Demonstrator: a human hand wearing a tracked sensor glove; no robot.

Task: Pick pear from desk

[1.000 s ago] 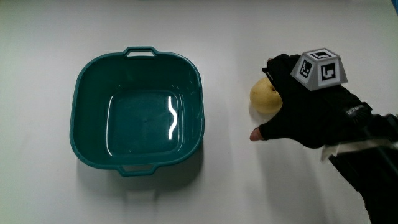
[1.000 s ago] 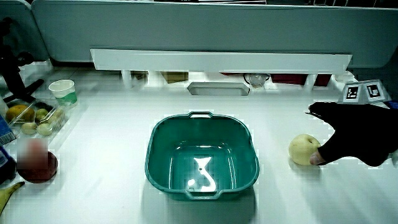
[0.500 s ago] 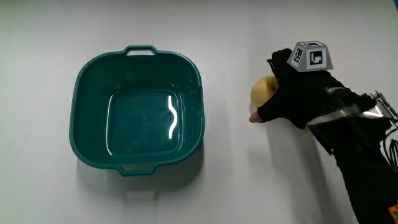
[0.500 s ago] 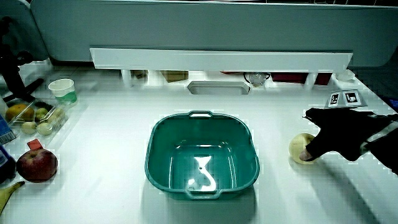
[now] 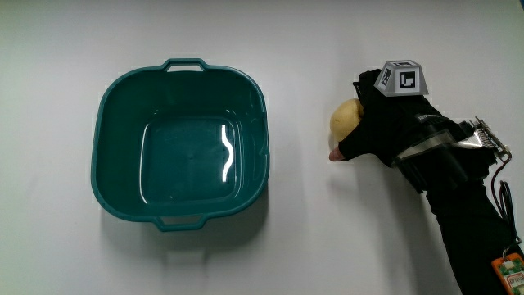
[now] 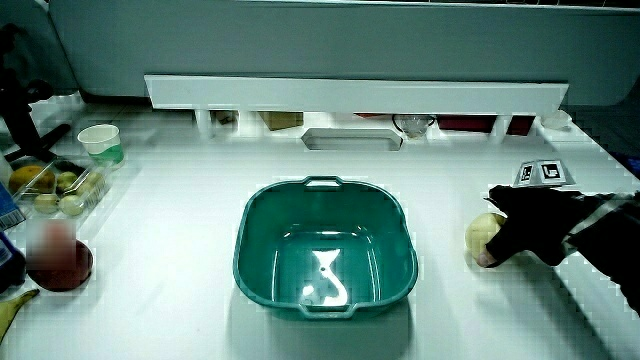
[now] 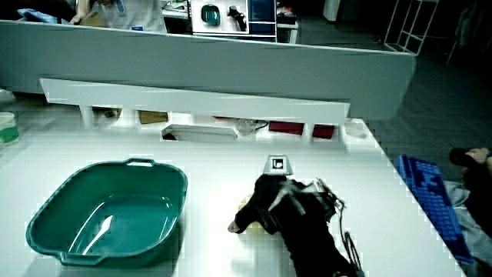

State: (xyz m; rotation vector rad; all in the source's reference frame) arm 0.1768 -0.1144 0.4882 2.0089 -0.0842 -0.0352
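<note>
A yellow pear lies on the white desk beside the teal basin. The black-gloved hand wraps over the pear, fingers curled around it and the thumb tip low beside it. Most of the fruit is covered by the glove. The patterned cube sits on the back of the hand. In a side view the pear peeks out from under the hand, still at desk level. In a side view the hand hides nearly all of the pear.
The teal basin holds nothing and stands mid-desk. At the desk's edge are a paper cup, a clear tray of small fruit, a red apple and a banana tip. A low partition runs along the desk.
The hand has rolled further over the pear and its fingers have closed around it. The pear has stayed in the same spot on the desk.
</note>
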